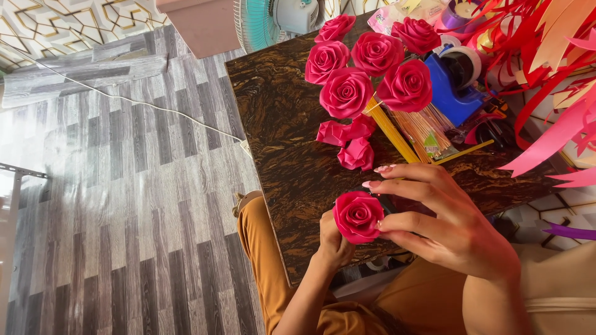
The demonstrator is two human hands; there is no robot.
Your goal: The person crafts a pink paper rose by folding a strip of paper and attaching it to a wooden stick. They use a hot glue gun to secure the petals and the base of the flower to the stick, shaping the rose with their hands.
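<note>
A dark, marbled bench point(285, 142) fills the centre of the frame above a grey plank floor point(124, 205); a fan point(257, 22) stands at the upper middle. Low in the centre we see the left hand point(334, 241) closed from beneath around a red ribbon rose point(358, 216), held just above the bench's near edge. The right hand point(447, 217) curves over the rose from the right, fingertips point(375, 184) touching its outer petals; its grip is loose and pinches nothing that we can make out.

To do this shaping well, we judge that the lower hand should keep the base firm while the upper fingers press each outer fold lightly, so the spiral does not loosen.

At the upper centre lies a cluster of finished roses point(366, 65), with two smaller buds point(351, 142) just below it. To their right sit a blue tape dispenser point(456, 87) and a clear packet of thin sticks point(425, 127) bearing a small green triangular label point(431, 142) near its lower end. A yellow strip point(391, 133) lies beside the packet. Red and pink ribbons point(552, 80) hang at the upper right. A pale printed packet point(388, 17) shows at the top edge.
</note>
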